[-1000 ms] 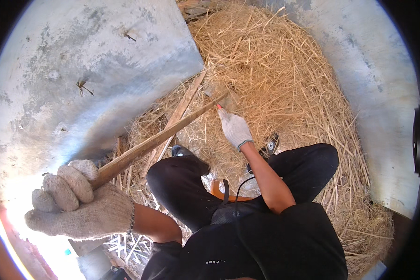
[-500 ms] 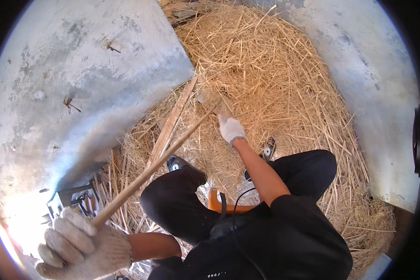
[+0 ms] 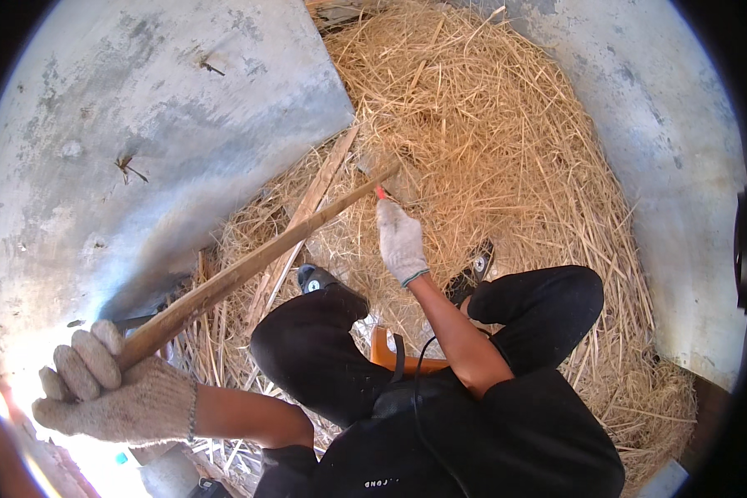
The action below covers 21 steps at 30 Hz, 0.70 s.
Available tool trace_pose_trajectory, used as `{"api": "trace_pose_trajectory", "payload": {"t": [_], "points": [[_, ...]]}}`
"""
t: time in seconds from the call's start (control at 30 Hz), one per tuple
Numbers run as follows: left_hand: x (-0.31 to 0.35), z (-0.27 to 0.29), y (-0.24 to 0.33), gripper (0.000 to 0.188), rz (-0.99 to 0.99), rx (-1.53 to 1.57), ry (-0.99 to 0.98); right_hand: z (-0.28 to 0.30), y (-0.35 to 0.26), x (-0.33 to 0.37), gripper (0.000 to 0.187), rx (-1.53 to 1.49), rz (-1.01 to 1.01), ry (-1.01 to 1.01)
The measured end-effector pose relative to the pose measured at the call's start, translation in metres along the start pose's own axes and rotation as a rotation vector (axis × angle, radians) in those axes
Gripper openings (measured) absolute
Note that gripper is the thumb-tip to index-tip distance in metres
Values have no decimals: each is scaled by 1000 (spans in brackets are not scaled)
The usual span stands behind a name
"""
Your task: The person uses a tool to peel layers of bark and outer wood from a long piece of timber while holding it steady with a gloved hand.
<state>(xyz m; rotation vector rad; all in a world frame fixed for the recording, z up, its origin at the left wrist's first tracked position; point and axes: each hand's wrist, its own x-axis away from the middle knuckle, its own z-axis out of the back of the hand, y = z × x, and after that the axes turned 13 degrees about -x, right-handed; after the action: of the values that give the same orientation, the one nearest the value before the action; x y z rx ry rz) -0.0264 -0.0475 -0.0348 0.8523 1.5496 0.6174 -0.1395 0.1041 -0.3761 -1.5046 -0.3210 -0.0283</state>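
My left hand (image 3: 112, 390), in a knitted white work glove, grips the near end of a long wooden pole (image 3: 249, 267) at the lower left. The pole slants up and away to the right, its far end over the pile of shavings. My right hand (image 3: 401, 242), also gloved, is closed round a small tool with a red part (image 3: 380, 192) showing beyond the fingers. That tool lies against or very near the pole's far part; its blade, if any, I cannot make out.
Straw-like shavings (image 3: 506, 158) heap up ahead and to the right. A flat wooden strip (image 3: 322, 181) lies left of centre. Grey walls (image 3: 183, 124) stand at left and right. Beneath me is an orange stool (image 3: 382, 349), between my black-trousered legs.
My left hand has moved left and slightly up with the pole, which now lies flatter and looks thicker. My right hand has come slightly nearer and left with the tool.
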Motion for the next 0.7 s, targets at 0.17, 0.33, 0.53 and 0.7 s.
{"api": "trace_pose_trajectory", "payload": {"t": [0.17,0.33,0.53,0.7], "points": [[0,6,3,50,-30,-24,-44,-8,67,-42,62,515,119,-128],[4,10,5,52,-78,-80,-59,24,90,-93,76,740,-177,-98],[5,6,8,52,-13,-10,-76,25,76,-77,74,434,-169,-86],[9,2,15,51,27,1,-67,10,70,-64,75,335,10,-62]]}}
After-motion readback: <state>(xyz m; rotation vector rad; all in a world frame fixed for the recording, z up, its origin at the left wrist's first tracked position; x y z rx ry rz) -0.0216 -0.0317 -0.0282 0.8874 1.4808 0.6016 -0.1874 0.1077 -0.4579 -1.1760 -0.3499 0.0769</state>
